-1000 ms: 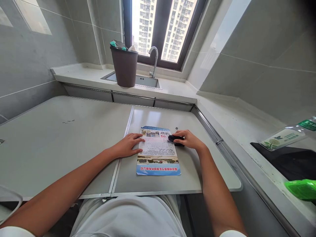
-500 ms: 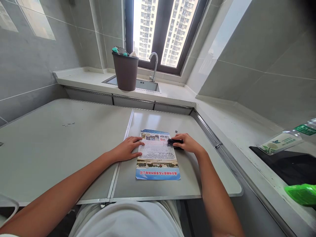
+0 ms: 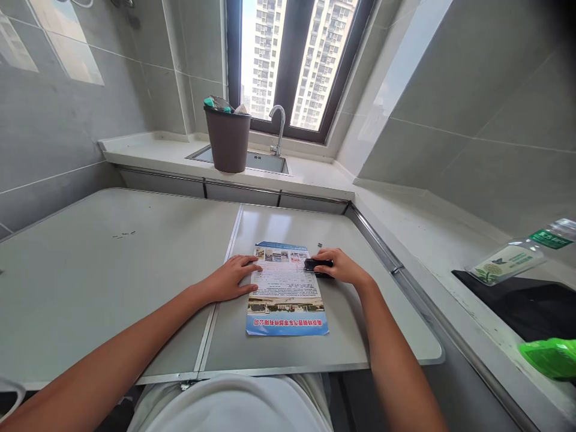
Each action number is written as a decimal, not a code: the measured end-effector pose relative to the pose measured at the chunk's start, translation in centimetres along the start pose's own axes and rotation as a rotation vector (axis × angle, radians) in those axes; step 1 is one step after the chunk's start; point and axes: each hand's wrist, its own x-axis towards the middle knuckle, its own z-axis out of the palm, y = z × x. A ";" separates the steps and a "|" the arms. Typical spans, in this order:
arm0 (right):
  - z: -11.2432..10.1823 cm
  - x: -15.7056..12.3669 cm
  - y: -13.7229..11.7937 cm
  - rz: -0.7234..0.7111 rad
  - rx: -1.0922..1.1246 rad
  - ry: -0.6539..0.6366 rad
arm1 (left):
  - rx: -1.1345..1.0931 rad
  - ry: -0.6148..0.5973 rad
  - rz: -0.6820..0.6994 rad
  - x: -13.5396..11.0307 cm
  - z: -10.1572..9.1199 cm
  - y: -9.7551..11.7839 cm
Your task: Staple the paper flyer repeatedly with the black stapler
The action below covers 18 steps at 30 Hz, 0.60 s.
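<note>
A printed leaflet with blue ends, small photos and red lettering lies upside down to me on the table. My left hand lies on its left edge, fingers stretched out. In my right hand is a black stapler, gripped from the right side with its front end over the leaflet's right edge. Whether its jaws are pressed together cannot be made out. Just beyond the stapler sits a tiny dark piece.
The folding table has a metal seam and dark specks at left. Behind it, a brown bin stands at the sink near the faucet. On the right ledge are a plastic bottle, black cloth and green item.
The whole scene sits slightly lower in view, as my head has tilted up a little. Both hands, the stapler and the leaflet keep nearly the same places relative to each other.
</note>
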 end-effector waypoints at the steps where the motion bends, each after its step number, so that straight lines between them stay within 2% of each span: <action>1: 0.0 0.0 -0.1 -0.002 -0.005 -0.001 | 0.004 0.000 0.001 0.0 0.0 0.0; 18: 0.4 0.3 -0.3 0.042 -0.058 0.000 | -0.010 0.005 0.014 0.0 0.2 -0.3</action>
